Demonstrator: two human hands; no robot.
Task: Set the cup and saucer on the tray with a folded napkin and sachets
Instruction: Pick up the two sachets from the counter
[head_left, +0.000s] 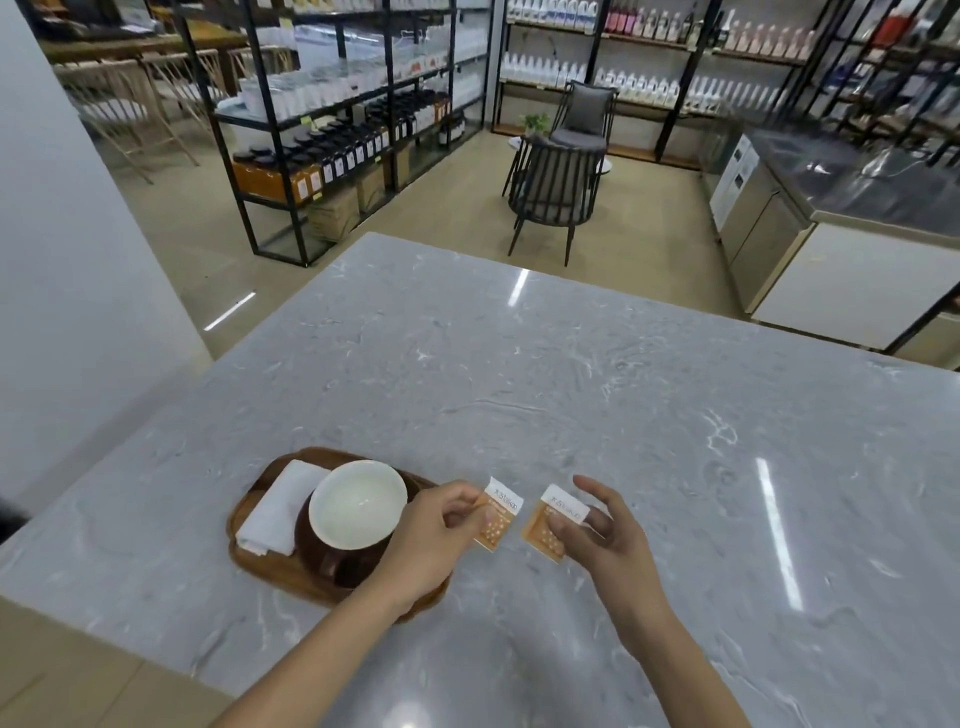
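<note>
An oval wooden tray (249, 506) lies near the front left of the marble counter. On it a white cup (357, 503) stands on a dark brown saucer (332, 558), and a folded white napkin (280, 506) lies along their left side. My left hand (431, 540) pinches an orange and white sachet (500, 514) just right of the tray. My right hand (605, 530) holds a second, matching sachet (551, 522) beside the first. Both sachets hang a little above the counter.
The grey marble counter (597, 395) stretches far and right. Beyond its far edge stand black chairs (553, 192), shelves of bottles (353, 104) and a steel cabinet (831, 208). A white wall (62, 260) is at the left.
</note>
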